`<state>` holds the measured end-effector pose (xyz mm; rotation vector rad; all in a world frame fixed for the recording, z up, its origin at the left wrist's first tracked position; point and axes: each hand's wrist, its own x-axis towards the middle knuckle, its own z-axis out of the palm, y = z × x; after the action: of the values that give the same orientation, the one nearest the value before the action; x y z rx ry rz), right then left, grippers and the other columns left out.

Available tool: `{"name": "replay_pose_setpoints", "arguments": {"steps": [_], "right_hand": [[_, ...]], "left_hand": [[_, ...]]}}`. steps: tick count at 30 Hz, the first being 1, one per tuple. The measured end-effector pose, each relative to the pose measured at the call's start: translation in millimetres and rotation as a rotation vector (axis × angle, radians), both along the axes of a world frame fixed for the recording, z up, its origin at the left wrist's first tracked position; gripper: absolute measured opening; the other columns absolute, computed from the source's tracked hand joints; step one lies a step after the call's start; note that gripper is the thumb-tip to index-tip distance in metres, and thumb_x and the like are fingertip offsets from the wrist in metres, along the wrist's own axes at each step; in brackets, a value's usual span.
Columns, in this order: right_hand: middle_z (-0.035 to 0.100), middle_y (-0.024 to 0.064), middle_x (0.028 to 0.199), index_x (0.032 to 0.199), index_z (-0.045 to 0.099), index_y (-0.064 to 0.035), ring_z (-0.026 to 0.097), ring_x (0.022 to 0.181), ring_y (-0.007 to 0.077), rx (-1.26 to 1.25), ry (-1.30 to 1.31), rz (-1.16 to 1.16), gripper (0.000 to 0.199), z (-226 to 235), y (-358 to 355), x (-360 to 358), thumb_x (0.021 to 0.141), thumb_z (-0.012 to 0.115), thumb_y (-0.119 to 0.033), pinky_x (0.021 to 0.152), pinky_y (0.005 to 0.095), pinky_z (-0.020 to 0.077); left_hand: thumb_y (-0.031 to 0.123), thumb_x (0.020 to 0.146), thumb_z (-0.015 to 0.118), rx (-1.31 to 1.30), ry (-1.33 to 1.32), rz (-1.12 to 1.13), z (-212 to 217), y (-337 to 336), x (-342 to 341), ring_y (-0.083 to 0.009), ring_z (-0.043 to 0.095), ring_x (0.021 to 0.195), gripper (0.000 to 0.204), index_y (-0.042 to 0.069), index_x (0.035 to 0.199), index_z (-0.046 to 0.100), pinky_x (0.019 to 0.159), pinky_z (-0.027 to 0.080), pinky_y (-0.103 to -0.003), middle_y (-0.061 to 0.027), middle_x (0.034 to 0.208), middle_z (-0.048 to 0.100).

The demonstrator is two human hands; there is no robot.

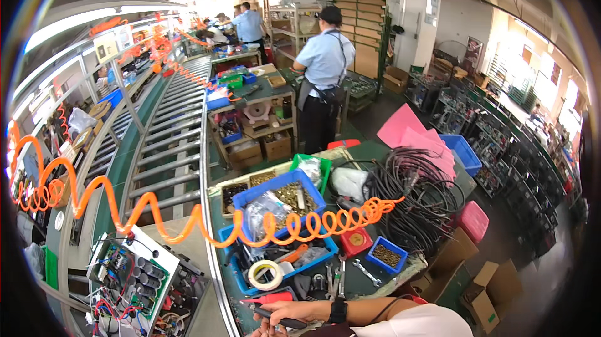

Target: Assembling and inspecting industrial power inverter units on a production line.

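Note:
At the lower edge, my right hand (305,309), with a black band on its wrist, is closed around a dark elongated tool (289,322) whose exact kind does not show. My left hand (267,331) meets it just below, fingers bent together and mostly cut off by the frame; what they hold is hidden. Just beyond the hands is a red, pointed object (274,298). A roll of pale tape (265,275) rests on a blue tray (236,272) of tools. Wrenches (342,277) lie right of the tray, one open-ended wrench (366,272) apart from them.
An orange coiled hose (150,205) stretches across the bench. Behind it are a blue bin (311,188) of brass-coloured parts and black cables (416,196). A small blue box (387,255) holds fasteners. Left, an open electronics unit (134,280) sits beside a roller conveyor (166,162). A person (325,61) stands beyond.

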<state>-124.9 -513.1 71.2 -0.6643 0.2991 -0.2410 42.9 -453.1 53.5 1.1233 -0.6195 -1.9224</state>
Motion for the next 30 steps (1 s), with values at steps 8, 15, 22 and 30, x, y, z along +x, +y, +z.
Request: {"name": "replay_pose_setpoints", "arguments": {"steps": [8,15,22,30], "right_hand": [[0.054,0.0133,0.105,0.119,0.044,0.0024,0.051,0.098,0.0203,-0.852,0.439,-0.310,0.059,12,6,-96,0.067,0.063,-0.019,0.083,0.0303,0.0408],[0.051,0.0181,0.099,0.115,0.045,-0.0021,0.050,0.092,0.0350,-1.081,1.315,-0.559,0.064,-58,22,-226,0.060,0.065,-0.030,0.080,0.0408,0.0429],[0.046,0.0205,0.106,0.117,0.040,0.0033,0.049,0.098,0.0352,-1.065,1.372,-0.334,0.064,-120,23,-233,0.067,0.062,-0.031,0.081,0.0400,0.0445],[0.052,0.0199,0.110,0.122,0.041,0.0021,0.054,0.099,0.0305,-1.138,0.583,0.163,0.059,-15,-39,-293,0.079,0.061,-0.033,0.082,0.0372,0.0456]], "left_hand": [[0.016,0.090,0.048,-0.030,0.118,-0.068,9,33,-46,-0.0184,0.048,0.058,0.016,-0.001,0.090,0.051,0.060,0.040,-0.029,-0.0091,0.060,0.052],[0.017,0.091,0.045,0.016,0.141,-0.079,6,5,-89,-0.0198,0.049,0.055,0.016,0.002,0.090,0.051,0.059,0.041,-0.032,-0.0108,0.059,0.052],[0.017,0.089,0.049,0.194,0.064,-0.199,-3,-22,-110,-0.0136,0.043,0.055,0.007,0.011,0.085,0.050,0.051,0.036,-0.024,-0.0013,0.065,0.048],[0.020,0.086,0.051,0.215,-0.011,-0.378,3,-106,-147,-0.0128,0.043,0.051,0.016,0.004,0.087,0.051,0.049,0.036,-0.025,-0.0026,0.057,0.044]]}}
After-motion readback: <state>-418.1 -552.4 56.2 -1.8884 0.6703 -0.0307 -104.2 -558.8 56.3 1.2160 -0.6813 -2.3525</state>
